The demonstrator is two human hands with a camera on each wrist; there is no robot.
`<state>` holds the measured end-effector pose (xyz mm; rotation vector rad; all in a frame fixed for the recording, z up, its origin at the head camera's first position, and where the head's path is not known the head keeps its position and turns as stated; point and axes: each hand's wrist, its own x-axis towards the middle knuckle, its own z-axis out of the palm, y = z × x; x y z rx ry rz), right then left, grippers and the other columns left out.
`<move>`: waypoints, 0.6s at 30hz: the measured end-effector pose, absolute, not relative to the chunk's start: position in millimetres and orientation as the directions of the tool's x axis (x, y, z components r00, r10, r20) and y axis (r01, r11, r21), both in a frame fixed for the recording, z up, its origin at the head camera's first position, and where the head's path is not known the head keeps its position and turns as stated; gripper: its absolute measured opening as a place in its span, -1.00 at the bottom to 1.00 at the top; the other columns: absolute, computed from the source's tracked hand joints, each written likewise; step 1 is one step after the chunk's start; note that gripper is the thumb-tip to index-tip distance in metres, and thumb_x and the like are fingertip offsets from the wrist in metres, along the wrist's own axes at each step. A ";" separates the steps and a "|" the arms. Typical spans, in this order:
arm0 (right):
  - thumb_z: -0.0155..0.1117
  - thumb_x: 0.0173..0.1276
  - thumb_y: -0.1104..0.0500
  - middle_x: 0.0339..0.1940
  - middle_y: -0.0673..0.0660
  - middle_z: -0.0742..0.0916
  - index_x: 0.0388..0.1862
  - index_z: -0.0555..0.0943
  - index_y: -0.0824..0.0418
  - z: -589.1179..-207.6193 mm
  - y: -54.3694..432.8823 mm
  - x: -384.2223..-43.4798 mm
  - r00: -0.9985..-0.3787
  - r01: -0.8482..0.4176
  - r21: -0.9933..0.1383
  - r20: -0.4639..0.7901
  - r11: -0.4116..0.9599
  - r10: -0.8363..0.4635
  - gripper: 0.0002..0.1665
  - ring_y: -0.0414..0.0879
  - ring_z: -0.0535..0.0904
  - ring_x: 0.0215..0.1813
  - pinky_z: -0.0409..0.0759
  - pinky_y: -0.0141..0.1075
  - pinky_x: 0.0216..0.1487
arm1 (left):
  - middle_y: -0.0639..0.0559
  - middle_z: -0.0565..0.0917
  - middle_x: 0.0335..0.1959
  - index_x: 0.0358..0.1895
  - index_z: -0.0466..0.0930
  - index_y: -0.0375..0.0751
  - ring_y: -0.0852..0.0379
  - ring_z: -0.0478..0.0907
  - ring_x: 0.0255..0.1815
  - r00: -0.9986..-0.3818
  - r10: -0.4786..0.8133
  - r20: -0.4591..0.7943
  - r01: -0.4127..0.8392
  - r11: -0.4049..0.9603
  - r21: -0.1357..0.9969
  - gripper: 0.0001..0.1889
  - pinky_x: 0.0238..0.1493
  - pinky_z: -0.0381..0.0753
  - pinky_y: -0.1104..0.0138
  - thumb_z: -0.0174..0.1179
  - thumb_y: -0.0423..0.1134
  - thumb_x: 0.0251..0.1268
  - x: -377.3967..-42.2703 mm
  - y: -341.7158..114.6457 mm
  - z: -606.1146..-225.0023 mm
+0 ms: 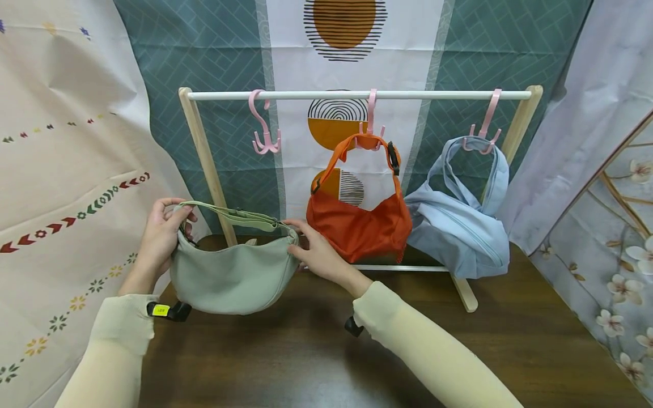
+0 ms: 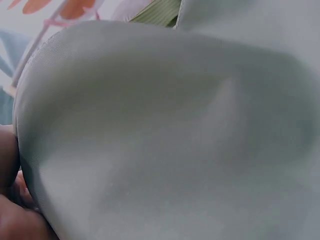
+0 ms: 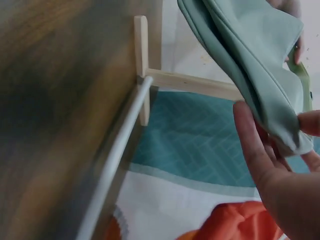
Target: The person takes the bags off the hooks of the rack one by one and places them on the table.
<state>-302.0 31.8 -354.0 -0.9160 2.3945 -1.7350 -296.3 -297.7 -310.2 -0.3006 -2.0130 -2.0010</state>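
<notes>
What fingers (image 3: 250,137) hold: one green bag (image 1: 232,277).

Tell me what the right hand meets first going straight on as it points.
The right hand grips the green bag, so that comes first; past it, perhaps the left wooden post, though depth is unclear.

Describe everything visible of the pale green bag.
The pale green bag looks like soft, smooth fabric, crescent-shaped with seamed edges and a greener strap along its top. It is held up before the rack, below a pink hook. The left hand grips one end near the strap; the right hand holds the other.
</notes>
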 end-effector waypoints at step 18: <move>0.17 0.56 0.40 0.14 0.31 0.57 0.52 0.35 0.28 -410.7 16.2 -314.2 -0.866 -0.170 -0.979 0.094 0.111 -0.492 -0.40 -0.02 0.66 -0.31 0.71 0.24 -0.15 | 0.15 0.67 -0.25 0.26 0.28 -0.43 0.13 0.57 -0.28 -0.994 0.081 0.071 0.103 0.519 0.848 -0.54 -0.23 0.57 0.31 -0.09 -0.03 0.73 -325.9 -333.2 -375.3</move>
